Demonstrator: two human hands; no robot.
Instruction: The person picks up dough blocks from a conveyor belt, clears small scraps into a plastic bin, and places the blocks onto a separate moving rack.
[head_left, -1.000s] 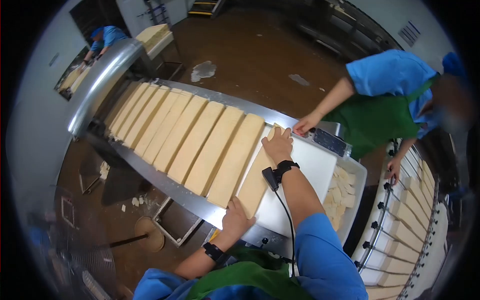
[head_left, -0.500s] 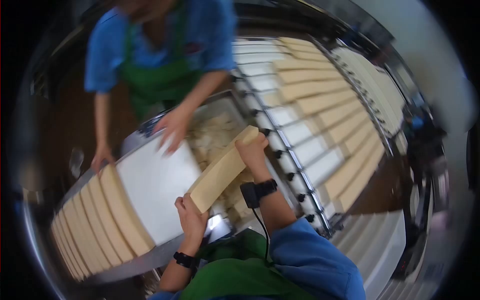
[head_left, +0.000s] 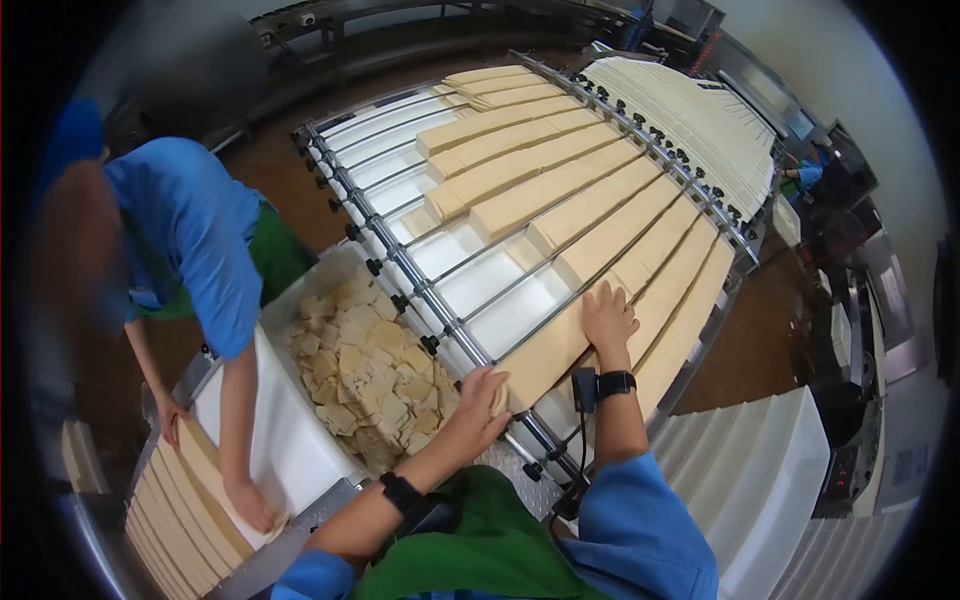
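Observation:
A long pale slab (head_left: 545, 352) lies across the rods of a roller rack (head_left: 470, 265). My left hand (head_left: 478, 402) grips its near end at the rack's front edge. My right hand (head_left: 607, 317) presses flat on its far part, next to other slabs (head_left: 600, 200) lying in rows on the rack. Both wrists wear black bands, and a cable runs from the right one.
A bin of broken pale pieces (head_left: 365, 370) sits left of the rack. A co-worker in blue with a green apron (head_left: 195, 240) leans over a white board (head_left: 290, 440) and holds slabs (head_left: 190, 490) on the conveyor at lower left. White ribbed trays (head_left: 760, 480) stand at right.
I lifted the slab off the white board on the conveyor, swung it right over the scrap bin, and laid it on the roller rack. The view turned right with it.

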